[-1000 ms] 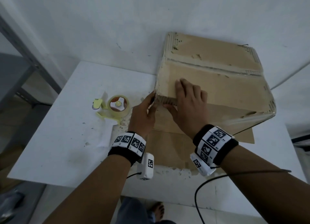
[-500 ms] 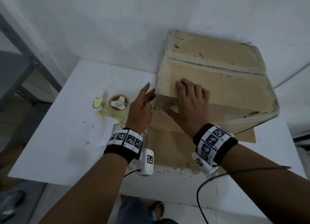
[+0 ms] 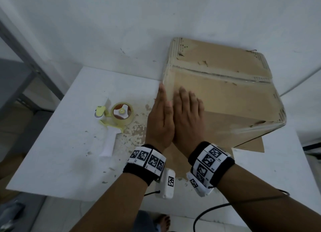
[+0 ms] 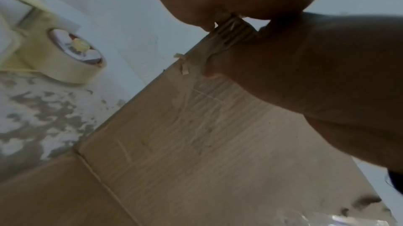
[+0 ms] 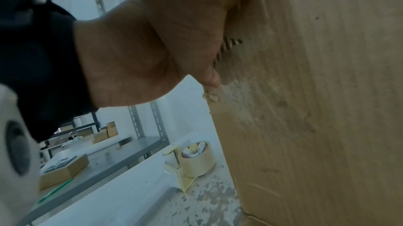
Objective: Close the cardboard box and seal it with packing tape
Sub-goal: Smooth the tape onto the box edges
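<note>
The brown cardboard box (image 3: 225, 96) stands on the white table (image 3: 69, 162), its top flaps down and an old tape line across the top. My right hand (image 3: 189, 106) lies flat on the near-left corner of the top; its thumb (image 5: 209, 78) sits over the corrugated flap edge. My left hand (image 3: 162, 108) presses with straight fingers against the box's left corner, right beside the right hand. The yellow tape dispenser (image 3: 119, 115) with its roll (image 4: 72, 57) and white handle (image 3: 109, 144) lies on the table left of the box, untouched.
A loose cardboard flap (image 3: 251, 144) sticks out under the box's near right side. A grey metal shelf (image 5: 109, 152) with small boxes stands left of the table. A black cable (image 3: 225, 205) hangs at the table's near edge. The wall is close behind the box.
My left hand has let go of the box's corner edge, straightened its fingers and moved up against the left corner beside the right hand. The right hand has stayed on the top flap.
</note>
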